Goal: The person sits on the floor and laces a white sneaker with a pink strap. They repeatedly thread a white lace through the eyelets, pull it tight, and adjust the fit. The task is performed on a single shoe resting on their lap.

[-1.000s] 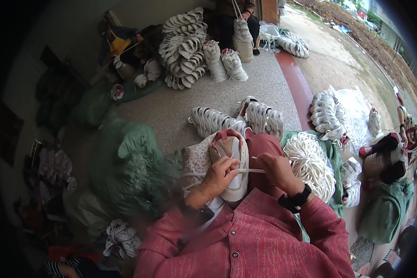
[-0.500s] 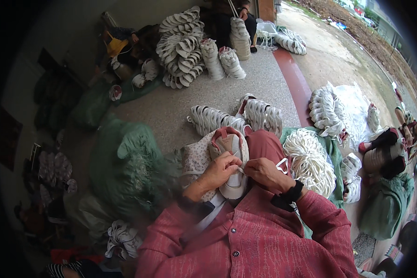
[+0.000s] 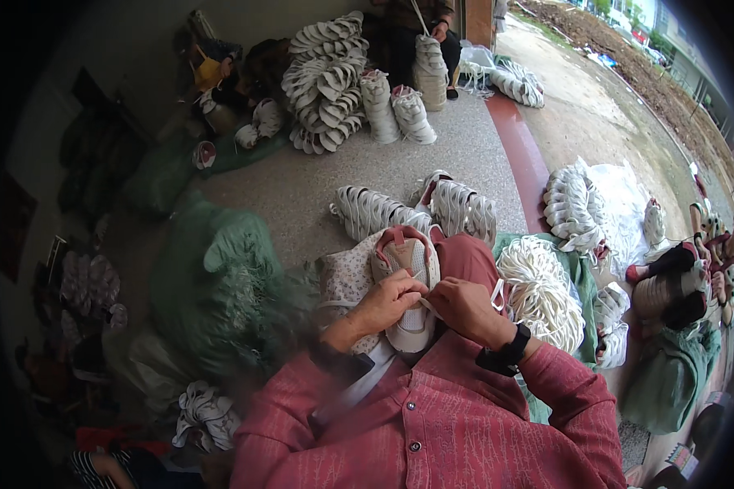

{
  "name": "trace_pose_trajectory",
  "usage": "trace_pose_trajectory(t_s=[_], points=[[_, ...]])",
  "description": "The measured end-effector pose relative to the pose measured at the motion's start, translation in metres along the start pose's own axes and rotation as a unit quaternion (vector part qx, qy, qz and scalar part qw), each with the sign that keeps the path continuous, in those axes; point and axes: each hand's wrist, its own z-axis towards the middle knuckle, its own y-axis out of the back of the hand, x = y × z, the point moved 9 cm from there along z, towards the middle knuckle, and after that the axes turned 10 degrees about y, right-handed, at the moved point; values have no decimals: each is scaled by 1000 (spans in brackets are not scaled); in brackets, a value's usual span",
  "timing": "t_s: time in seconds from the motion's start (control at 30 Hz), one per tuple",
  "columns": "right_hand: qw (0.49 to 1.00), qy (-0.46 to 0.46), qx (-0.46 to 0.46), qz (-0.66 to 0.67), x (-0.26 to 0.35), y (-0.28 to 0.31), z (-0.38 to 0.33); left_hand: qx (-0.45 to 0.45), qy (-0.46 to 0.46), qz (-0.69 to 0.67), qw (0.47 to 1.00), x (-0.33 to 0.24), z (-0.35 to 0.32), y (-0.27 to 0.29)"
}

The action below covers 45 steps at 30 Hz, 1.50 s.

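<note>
- My left hand (image 3: pixel 393 295) pinches the sneaker (image 3: pixel 408 289) lying sole-up on my lap; my right hand (image 3: pixel 463 308) is closed on a white shoelace (image 3: pixel 495 295).
- If the sneaker tips off my knee, I judge the shoelace pulls free.
- The lace bundle (image 3: pixel 540 295) sits just beside my right hand; a loose end could snag there.

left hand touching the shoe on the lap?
Touching. In the head view the left hand lies on the white shoe, its fingers curled over the lace area with no gap visible; the right hand meets it there.
</note>
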Motion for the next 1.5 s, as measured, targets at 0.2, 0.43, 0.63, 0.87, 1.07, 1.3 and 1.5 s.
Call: trace_pose_trajectory(t_s=[0.2, 0.43, 0.63, 0.87, 1.07, 1.3, 1.5], points=[[972, 135, 107, -158, 31, 13, 20, -175, 46, -95, 979, 13, -32, 62], [940, 153, 217, -213, 32, -4, 42, -163, 146, -208, 953, 58, -61, 33], [939, 151, 212, -227, 30, -8, 36, -77, 124, -204, 968, 63, -58, 10], [948, 205, 147, -194, 30, -7, 36, -180, 69, 46, 980, 37, -55, 28], [952, 229, 120, -165, 29, -5, 33, -152, 108, 138, 973, 30, -49, 18], [966, 216, 124, -76, 11, -7, 32, -184, 80, 148, 968, 27, -46, 18], [969, 203, 125, -72, 4, -13, 31, -203, 89, 194, 956, 17, -37, 18]])
